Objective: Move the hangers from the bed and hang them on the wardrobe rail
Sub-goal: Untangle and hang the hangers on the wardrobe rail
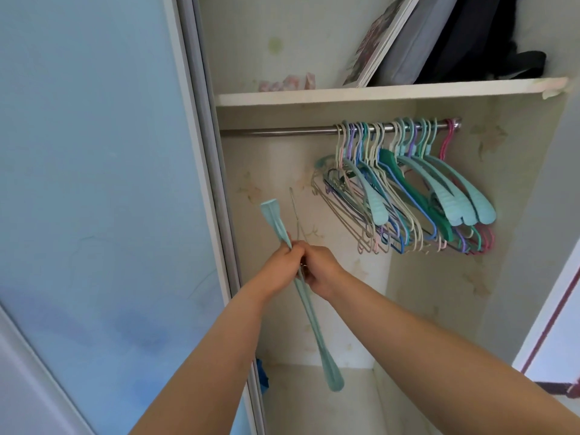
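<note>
Now both hands meet below the rail [282, 131]: the left hand [282, 265] grips a pale teal hanger [309, 321] seen edge-on, the right hand [317, 271] closes on the same bunch with a thin wire hanger [296, 215]. Many coloured hangers [408, 196] crowd the rail's right end under the shelf [376, 92].

Both bare forearms reach up and forward, converging at centre frame where the left hand [284, 267] and right hand [317, 269] meet, knuckles touching. The fingers of each are curled tight around a shared grip, the left arm rising steeply from below, the right stretching in diagonally from the lower right
</note>
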`<state>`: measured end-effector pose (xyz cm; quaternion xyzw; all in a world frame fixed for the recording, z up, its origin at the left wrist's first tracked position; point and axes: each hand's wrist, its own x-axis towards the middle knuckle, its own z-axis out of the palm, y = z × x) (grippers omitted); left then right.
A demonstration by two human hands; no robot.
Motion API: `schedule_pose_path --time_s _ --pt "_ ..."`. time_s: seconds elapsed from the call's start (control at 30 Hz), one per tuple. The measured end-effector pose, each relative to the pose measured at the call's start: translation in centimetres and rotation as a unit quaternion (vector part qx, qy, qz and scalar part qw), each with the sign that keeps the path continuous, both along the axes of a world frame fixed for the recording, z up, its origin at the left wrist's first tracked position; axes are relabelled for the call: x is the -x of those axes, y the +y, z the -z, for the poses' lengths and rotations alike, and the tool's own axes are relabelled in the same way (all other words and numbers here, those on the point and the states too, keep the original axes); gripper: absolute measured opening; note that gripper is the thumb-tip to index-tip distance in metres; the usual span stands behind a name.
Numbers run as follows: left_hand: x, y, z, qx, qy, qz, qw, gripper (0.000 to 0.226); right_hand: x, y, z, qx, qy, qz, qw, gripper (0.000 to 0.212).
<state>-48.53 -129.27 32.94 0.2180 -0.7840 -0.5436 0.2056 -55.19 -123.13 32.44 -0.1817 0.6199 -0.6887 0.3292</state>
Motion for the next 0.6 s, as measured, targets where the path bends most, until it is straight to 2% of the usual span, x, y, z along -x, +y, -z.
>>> schedule_pose_path --time_s 0.03,0.13,0.2,0.3,0.4,0.47,0.53,0.6 --pt "0.0 0.2 0.1 -0.010 -0.003 0.001 1.000 0.033 0.2 -0.1 0.1 -0.019 0.035 0.004 0.999 0.026" --pt "0.1 0.2 0.7 -0.023 0.012 -0.033 0.999 0.049 1.3 0.1 -0.4 -0.073 0.162 0.004 0.984 0.028" --pt "0.0 -0.1 0.9 -0.049 0.025 -0.066 0.996 0.046 2.4 0.4 -1.1 -0.086 0.222 0.022 0.971 0.027" --pt "-0.1 -0.6 0.7 -0.115 0.060 -0.100 0.986 0.020 3.5 0.8 -2.2 -0.045 0.270 0.086 0.958 0.024" --pt "-0.1 -1.0 0.6 -0.130 0.074 -0.118 0.982 0.023 4.2 0.9 -3.7 -0.006 0.331 0.141 0.933 0.027" --pt "-0.1 -1.1 0.3 -0.123 0.093 -0.131 0.979 0.031 5.0 0.6 -5.2 0.005 0.328 0.142 0.934 0.024" --pt "-0.2 -1.0 -0.2 -0.109 0.120 -0.138 0.977 0.041 6.4 0.5 -6.6 -0.028 0.270 0.122 0.955 0.024" --pt "-0.3 -0.8 -0.6 -0.111 0.145 -0.132 0.974 0.047 8.0 0.6 -7.1 -0.073 0.209 0.091 0.971 0.032"
